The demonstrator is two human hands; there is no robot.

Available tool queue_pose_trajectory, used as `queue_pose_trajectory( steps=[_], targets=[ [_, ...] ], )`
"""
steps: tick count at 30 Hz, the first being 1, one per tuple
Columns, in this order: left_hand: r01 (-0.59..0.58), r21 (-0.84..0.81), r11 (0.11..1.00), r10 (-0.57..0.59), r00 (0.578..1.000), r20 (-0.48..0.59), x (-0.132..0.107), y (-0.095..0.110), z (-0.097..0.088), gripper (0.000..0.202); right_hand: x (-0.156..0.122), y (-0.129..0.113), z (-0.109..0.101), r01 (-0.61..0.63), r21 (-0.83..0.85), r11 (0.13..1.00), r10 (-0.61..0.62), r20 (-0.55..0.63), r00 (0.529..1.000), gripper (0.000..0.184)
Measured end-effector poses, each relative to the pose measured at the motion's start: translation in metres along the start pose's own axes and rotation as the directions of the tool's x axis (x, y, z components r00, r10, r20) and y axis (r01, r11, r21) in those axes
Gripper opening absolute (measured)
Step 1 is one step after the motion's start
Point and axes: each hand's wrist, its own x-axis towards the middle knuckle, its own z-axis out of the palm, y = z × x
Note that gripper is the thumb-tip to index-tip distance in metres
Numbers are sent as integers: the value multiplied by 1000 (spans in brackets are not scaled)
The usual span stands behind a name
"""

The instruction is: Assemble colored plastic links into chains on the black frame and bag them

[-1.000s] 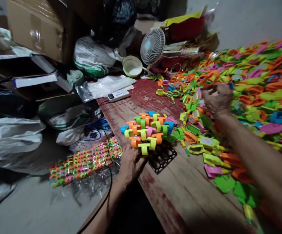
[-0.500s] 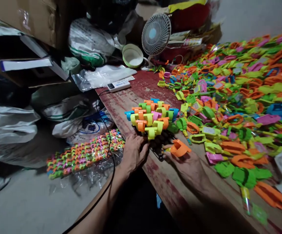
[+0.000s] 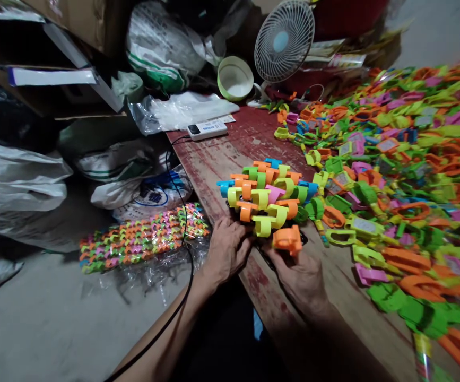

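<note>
A block of interlocked plastic pieces (image 3: 267, 195) in orange, green, yellow, blue and pink rests at the near left edge of a worn red table (image 3: 222, 159). My left hand (image 3: 226, 249) is closed on the dark rack under the block's near-left corner. My right hand (image 3: 301, 276) pinches a single orange piece (image 3: 287, 239) and holds it against the block's near right corner. A big heap of loose coloured pieces (image 3: 397, 159) covers the table's right half.
A small white fan (image 3: 284, 40), a pale bowl (image 3: 235, 78) and a white power strip (image 3: 207, 129) stand at the table's far end. Bags and cardboard boxes crowd the left. A clear bag of finished coloured strips (image 3: 142, 237) lies on the floor, and a black cable (image 3: 182, 223) runs past it.
My right hand reached into the heap, came back with an orange piece and has moved it up against the block. My left hand stayed on the block's edge. The view shifted left.
</note>
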Motion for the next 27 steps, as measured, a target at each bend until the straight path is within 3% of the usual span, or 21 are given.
queue_pose_trajectory(
  steps=[4,10,15,19,23,27],
  targets=[
    [-23,5,1000,23,1000,-21,0,-1,2,18,4,-4,2,61,-79,995,-68,-90,994,25],
    [-17,9,1000,17,1000,-25,0,-1,2,17,0,3,-2,71,33,997,-71,-14,997,25],
    [-2,17,1000,2,1000,-3,1,1,-1,16,-11,9,-6,-5,156,988,17,-77,997,20],
    [0,34,999,0,1000,4,1,0,0,16,-11,6,-9,-2,233,972,17,-65,998,25],
    [2,41,999,-2,1000,-2,0,0,1,16,-5,2,-19,-39,212,976,61,-99,993,26],
    [-2,36,999,2,1000,-12,0,0,1,18,1,-3,-26,63,160,985,-55,-52,997,19]
  ],
)
